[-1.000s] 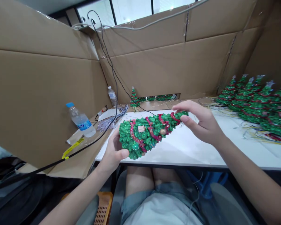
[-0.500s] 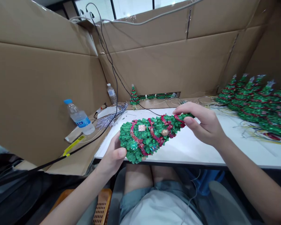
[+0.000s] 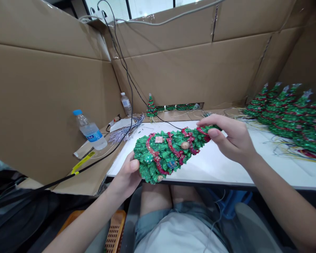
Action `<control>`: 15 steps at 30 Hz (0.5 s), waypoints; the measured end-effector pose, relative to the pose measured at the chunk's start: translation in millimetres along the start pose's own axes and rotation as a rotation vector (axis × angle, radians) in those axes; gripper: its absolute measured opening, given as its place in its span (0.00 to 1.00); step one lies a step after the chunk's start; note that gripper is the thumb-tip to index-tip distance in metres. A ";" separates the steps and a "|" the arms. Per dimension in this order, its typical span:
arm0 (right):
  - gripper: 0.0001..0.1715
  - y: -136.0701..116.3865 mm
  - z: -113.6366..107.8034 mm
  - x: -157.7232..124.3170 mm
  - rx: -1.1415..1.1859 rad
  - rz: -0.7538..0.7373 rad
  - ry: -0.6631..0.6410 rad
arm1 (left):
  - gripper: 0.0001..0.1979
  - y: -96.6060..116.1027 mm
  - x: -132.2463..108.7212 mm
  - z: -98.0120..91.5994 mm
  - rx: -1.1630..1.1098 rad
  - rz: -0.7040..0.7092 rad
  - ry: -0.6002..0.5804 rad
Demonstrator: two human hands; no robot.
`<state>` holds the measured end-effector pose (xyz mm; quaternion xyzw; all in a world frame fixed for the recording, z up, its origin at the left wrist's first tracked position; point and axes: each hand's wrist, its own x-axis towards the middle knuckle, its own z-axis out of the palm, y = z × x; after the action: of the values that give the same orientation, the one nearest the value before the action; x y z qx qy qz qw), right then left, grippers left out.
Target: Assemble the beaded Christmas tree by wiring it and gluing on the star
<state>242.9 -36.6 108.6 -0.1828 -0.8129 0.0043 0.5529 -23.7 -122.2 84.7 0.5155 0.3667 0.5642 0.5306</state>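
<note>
A glittery green Christmas tree figurine (image 3: 171,151) with red garlands, small gift boxes and gold balls lies sideways in the air over the table's front edge. Its wide base points left, its narrow top right. My left hand (image 3: 129,174) grips the base, thumb on the near side and the other fingers hidden behind. My right hand (image 3: 228,138) pinches the tip between thumb and fingers, covering the very top.
Several similar trees (image 3: 292,112) stand at the right with loose wires by them; one small tree (image 3: 151,107) is at the back. Bottles (image 3: 93,131), a bundle of wires (image 3: 133,126) and a black cable (image 3: 109,154) lie left. Cardboard walls (image 3: 189,70) enclose the white table (image 3: 252,172).
The tree has rolled slightly about its length in my hands, so a gold ball at its lower edge shows more. My right hand has shifted a little to the right.
</note>
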 end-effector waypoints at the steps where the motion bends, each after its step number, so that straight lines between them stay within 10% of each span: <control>1: 0.18 1.5 2.1 -1.7 0.006 0.041 0.014 | 0.33 0.8 0.2 -0.2 -0.004 -0.019 -0.017; 5: 0.19 13.7 17.4 -12.7 0.180 0.270 0.057 | 0.28 7.1 2.8 -0.3 -0.003 -0.042 -0.072; 11: 0.24 35.7 54.1 -39.6 0.578 0.636 0.228 | 0.64 26.9 12.4 15.0 0.340 -0.034 -0.023; 15: 0.25 33.8 85.1 -60.9 0.683 0.704 0.264 | 0.65 40.2 14.1 32.5 0.761 0.209 0.084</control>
<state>195.7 -6.9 13.8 -0.2535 -0.5774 0.4331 0.6441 0.4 -119.5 132.5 0.6866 0.5163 0.4595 0.2258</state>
